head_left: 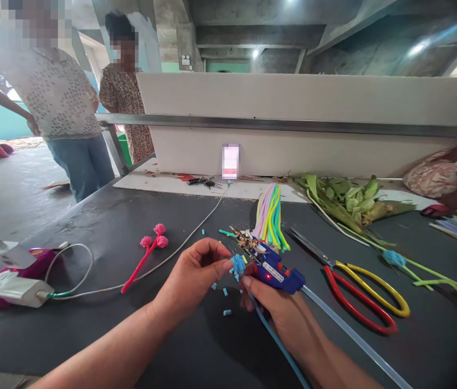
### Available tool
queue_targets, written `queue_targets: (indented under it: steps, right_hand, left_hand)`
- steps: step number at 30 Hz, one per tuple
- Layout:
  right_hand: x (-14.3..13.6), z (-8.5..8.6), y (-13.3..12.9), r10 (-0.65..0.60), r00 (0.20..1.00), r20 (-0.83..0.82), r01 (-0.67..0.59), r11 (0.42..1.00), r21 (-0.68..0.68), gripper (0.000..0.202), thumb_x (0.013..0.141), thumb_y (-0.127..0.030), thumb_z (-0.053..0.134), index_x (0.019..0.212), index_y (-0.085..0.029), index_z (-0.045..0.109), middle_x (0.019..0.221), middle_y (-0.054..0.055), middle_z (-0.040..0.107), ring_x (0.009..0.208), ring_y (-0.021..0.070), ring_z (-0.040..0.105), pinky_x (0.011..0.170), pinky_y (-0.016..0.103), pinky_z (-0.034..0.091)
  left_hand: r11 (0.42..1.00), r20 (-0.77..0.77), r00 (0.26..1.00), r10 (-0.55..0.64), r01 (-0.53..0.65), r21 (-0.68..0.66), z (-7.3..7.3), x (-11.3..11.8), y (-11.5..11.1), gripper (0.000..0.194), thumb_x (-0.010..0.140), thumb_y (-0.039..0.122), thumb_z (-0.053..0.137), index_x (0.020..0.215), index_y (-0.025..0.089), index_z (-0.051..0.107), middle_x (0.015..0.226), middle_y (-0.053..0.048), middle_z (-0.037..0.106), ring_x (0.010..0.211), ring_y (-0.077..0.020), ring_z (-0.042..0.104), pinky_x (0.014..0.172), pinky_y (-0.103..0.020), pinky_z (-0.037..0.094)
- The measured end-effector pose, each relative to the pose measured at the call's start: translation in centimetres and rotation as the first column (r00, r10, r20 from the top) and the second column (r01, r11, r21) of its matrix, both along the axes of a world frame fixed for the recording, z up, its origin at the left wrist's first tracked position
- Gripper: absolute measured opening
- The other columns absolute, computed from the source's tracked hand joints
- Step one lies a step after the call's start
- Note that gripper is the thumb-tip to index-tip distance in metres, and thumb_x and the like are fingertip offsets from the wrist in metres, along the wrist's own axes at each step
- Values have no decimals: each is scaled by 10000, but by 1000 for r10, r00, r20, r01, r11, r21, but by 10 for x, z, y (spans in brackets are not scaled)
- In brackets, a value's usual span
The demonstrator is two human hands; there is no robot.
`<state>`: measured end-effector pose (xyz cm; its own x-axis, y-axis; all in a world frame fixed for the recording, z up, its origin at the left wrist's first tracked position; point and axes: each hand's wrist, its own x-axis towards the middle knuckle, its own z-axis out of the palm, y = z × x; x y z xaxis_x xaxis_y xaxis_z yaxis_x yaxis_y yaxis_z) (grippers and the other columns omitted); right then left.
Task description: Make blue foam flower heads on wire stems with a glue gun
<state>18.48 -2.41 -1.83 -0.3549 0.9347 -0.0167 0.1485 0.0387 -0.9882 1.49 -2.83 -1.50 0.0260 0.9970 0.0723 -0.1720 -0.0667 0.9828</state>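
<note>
My left hand is closed, its thumb and index finger pinched at the left side of a small blue pipe-cleaner flower. From below and the right, my right hand grips the same flower with the thumb on top; its other fingers are mostly hidden. Just behind that hand is a dark blue glue gun with a lit red light and a crusted front. A long translucent glue stick sticks out of its rear. Below my right hand runs a blue cord or stem; I cannot tell which.
Scissors with red and yellow handles lie right, beyond them a second blue flower. Pastel pipe cleaners, leaves, a pink budded stem, blue snippets, a phone and a power strip surround my hands. Two people stand left.
</note>
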Motion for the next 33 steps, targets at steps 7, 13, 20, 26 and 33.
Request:
queue_targets:
  steps: [7, 13, 20, 26, 33]
  right_hand:
    - [0, 2, -1, 33, 995, 97, -37, 998, 43, 248, 847, -368, 483, 673, -202, 544, 597, -25, 561, 617, 151, 541, 632, 294, 401]
    - [1, 4, -2, 40, 993, 115, -46, 998, 44, 252, 845, -361, 482, 655, -203, 538, 604, -20, 563, 622, 152, 541, 633, 293, 400]
    - [1, -6, 0, 8, 996, -93, -10, 1000, -25, 227, 832, -366, 557, 705, -178, 567, 589, -21, 571, 594, 140, 538, 606, 277, 410]
    - [-1, -7, -1, -30, 977, -213, 13, 997, -80, 197, 817, -363, 597, 763, -174, 598, 592, -25, 574, 571, 130, 535, 591, 274, 409]
    - [-2, -2, -3, 0, 989, -146, -6, 999, -39, 237, 821, -373, 581, 704, -168, 599, 580, -15, 572, 574, 135, 532, 579, 267, 399]
  left_hand:
    - [1000, -15, 1000, 10, -10, 29, 0, 4, -1, 150, 687, 233, 700, 734, 157, 579, 646, 44, 513, 602, -67, 443, 579, -199, 344]
    - [1000, 19, 1000, 15, -15, -3, -3, 7, -2, 197, 693, 257, 700, 817, 176, 568, 658, 42, 506, 627, -85, 468, 595, -217, 359]
    - [995, 190, 977, -95, 96, 5, 0, 2, -4, 243, 762, 313, 649, 944, 188, 548, 803, -3, 574, 711, -113, 541, 679, -259, 409]
    - [987, 205, 967, -152, 159, -18, 1, 2, -5, 284, 736, 330, 674, 946, 180, 556, 796, -20, 609, 699, -133, 571, 674, -276, 434]
    - [994, 133, 985, -109, 111, -9, 0, 6, -4, 352, 698, 354, 703, 975, 183, 567, 741, 0, 565, 673, -123, 536, 636, -256, 413]
